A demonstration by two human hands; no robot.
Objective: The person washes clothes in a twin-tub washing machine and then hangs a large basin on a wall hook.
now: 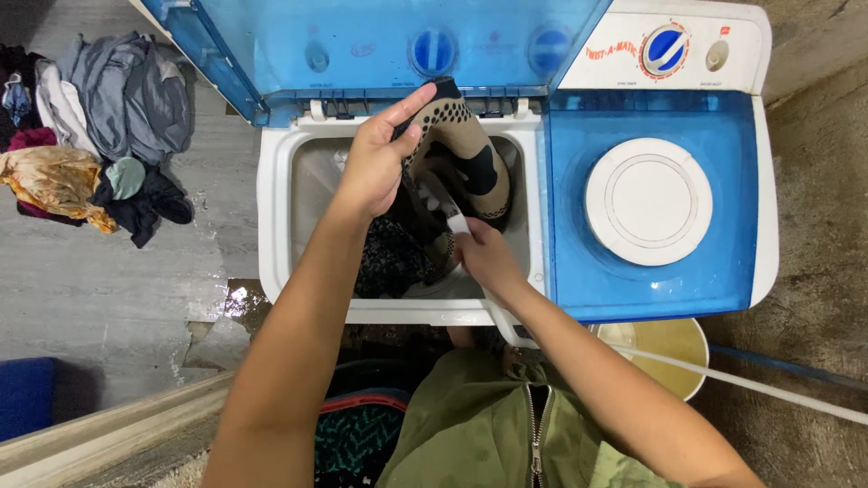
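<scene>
Mid-unload: left hand [375, 167] pinches shut on beige dark-spotted garment [470, 145] over wash tub [271, 199], right hand [484, 258] at 5 o'clock grips its white tag, next likely needs lifting it clear of rim.

Beige black-patterned garment [466, 145] over washer tub [276, 194]

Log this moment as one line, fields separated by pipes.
left hand: grips patterned garment | right hand: grips same garment lower down | position: over open wash tub | spinner lid: shut
</scene>
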